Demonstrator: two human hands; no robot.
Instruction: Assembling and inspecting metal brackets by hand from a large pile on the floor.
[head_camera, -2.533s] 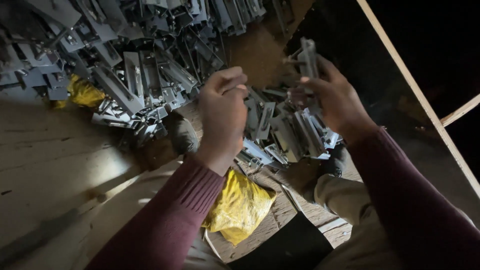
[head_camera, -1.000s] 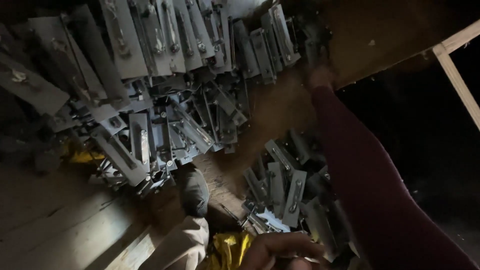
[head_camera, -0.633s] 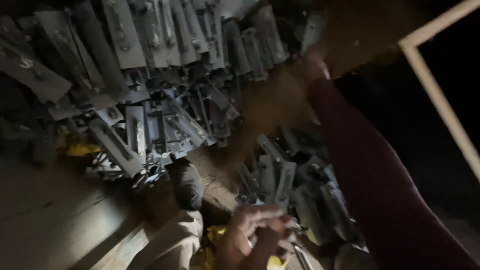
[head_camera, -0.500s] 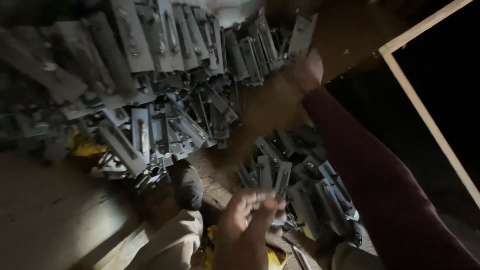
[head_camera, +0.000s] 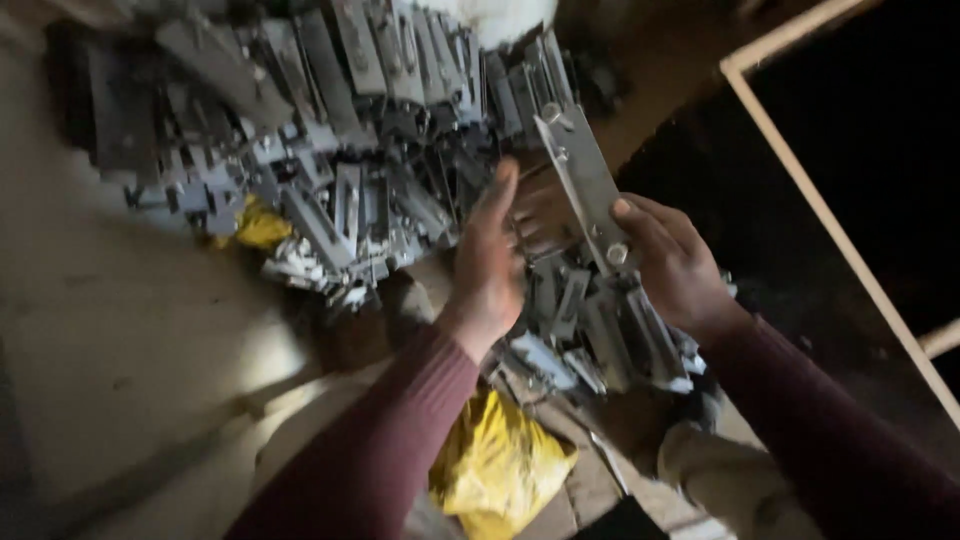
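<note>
My right hand (head_camera: 675, 265) grips a grey metal plate (head_camera: 585, 185) by its lower end, tilting it up. My left hand (head_camera: 490, 265) hovers open beside it, above the heap of plates (head_camera: 380, 150).

Dull grey metal bracket (head_camera: 585, 190), crinkled glossy yellow plastic bag (head_camera: 497, 465)

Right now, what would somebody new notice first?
First, the big heap of long grey metal plates filling the top of the view. In front of it, the right hand holds one long grey metal plate up, with the open left hand beside it. A crumpled yellow plastic bag lies below.
</note>
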